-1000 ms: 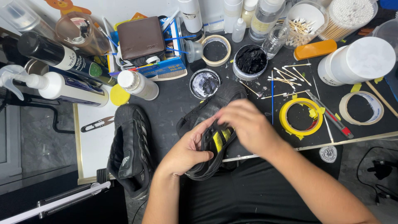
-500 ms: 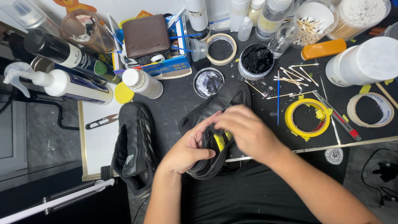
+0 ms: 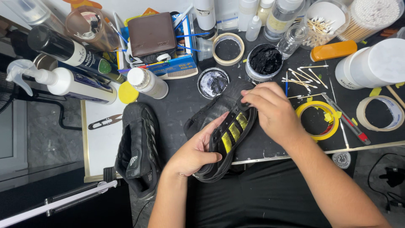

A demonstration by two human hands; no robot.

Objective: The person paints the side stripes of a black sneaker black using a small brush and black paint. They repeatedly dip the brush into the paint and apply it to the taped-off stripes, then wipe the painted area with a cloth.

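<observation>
The black shoe with yellow-taped stripes (image 3: 230, 137) lies on its side at the near edge of the dark worktable (image 3: 181, 105), its heel hanging over the person's lap. The left hand (image 3: 196, 154) cups it from below near the heel, thumb laid across the sole edge and fingers curled under the upper. The right hand (image 3: 274, 112) sits over the toe end, fingertips pressed together and pinching something small at the tip of the shoe; what they pinch is too small to tell.

Compared with the earlier views, the right hand has shifted from covering the middle of the shoe up toward the toe, so the yellow stripes now show fully, and the left hand has slid lower along the sole. The shoe itself has turned slightly, with its side more open to the camera. That suggests the work has passed from the striped side to the toe.

Just left, the second black shoe (image 3: 139, 150) rests sole-down on the white board (image 3: 101, 143), apart from both hands. Beyond the toe stand an open tin lid smeared with black (image 3: 213, 83) and a jar of black paste (image 3: 264, 61). To the right of the right hand lies a roll of yellow tape (image 3: 317, 120), with scattered cotton swabs (image 3: 303, 76) behind it. A brown wallet (image 3: 152, 33) sits at the far side, well apart.
</observation>
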